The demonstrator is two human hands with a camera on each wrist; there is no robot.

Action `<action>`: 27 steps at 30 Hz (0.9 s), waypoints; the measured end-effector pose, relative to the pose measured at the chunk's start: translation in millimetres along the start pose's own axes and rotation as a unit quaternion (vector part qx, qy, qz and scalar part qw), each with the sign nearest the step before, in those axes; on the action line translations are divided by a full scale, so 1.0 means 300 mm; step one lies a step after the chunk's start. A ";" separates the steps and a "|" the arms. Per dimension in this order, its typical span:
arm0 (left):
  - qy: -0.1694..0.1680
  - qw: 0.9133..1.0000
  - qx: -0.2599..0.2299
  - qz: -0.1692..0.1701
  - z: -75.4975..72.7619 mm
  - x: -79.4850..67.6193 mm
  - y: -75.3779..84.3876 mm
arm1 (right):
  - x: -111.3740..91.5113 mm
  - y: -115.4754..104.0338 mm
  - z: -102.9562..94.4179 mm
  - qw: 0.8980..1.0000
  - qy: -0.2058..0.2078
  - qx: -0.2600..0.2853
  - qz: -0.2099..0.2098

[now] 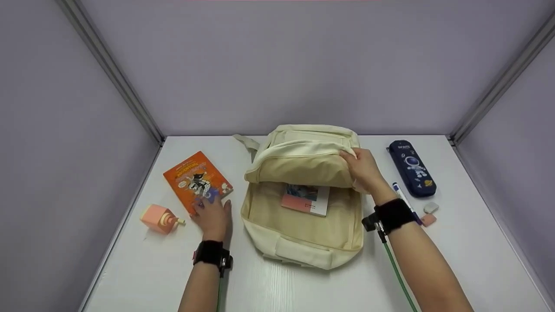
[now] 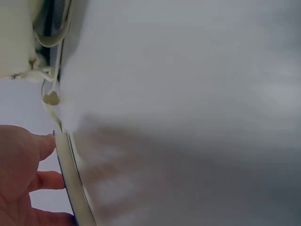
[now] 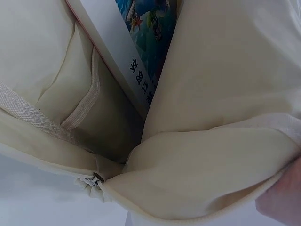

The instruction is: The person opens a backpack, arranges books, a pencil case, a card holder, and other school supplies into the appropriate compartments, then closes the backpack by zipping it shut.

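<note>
Backpack (image 1: 260,236) lies mid-counter (image 1: 130,277), its mouth toward you; take it as the landmark. Of your hands, the right hand (image 1: 366,171) pinches the edge of the backpack's flap (image 1: 303,169) at its right corner, holding it up and back, which likely keeps the opening wide and the inside in sight. A pink-and-white book (image 1: 305,200) lies inside the backpack, its far part hidden beneath the flap.

Left of the backpack, your left hand (image 1: 212,219) lays its uncurled fingers on the cover of an orange book (image 1: 195,175), thumb at the edge nearer the backpack. You appear to steady it there, without wrapping round it. Further left, a pump bottle (image 1: 158,218) lies tipped on its side, nozzle toward the backpack.

Right of the backpack: pencil case (image 1: 412,169), pen (image 1: 401,194), grey lump (image 1: 431,207) and pink block (image 1: 428,220), grouped clear of your working arm's hold.
</note>
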State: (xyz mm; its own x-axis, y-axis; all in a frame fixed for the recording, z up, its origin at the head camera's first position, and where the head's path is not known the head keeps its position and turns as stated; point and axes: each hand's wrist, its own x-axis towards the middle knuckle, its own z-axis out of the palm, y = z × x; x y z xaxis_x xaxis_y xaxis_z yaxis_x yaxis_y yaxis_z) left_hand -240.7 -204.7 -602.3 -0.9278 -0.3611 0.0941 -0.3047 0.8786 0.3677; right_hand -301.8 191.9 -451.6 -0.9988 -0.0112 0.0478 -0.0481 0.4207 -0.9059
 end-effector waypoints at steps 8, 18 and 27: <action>-0.017 1.000 -0.012 -0.003 -0.038 -0.045 0.021 | -0.005 -0.002 0.000 1.000 0.008 -0.007 -0.002; 0.012 0.993 -0.008 -0.114 -0.072 -0.014 -0.055 | -0.009 -0.002 0.010 1.000 0.007 0.002 0.004; -0.108 0.977 -0.044 -0.179 -0.104 0.023 -0.096 | -0.015 0.005 0.004 1.000 0.000 -0.023 -0.005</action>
State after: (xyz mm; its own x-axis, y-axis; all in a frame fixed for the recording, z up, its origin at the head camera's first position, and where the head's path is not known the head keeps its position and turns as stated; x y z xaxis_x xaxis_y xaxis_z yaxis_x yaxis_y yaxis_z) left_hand -231.7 -242.2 -583.5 -0.7921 -0.5576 -0.2484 -0.6067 0.6747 0.4203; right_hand -297.4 191.4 -453.8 -0.9983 -0.0146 0.0563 -0.0566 0.4615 -0.8853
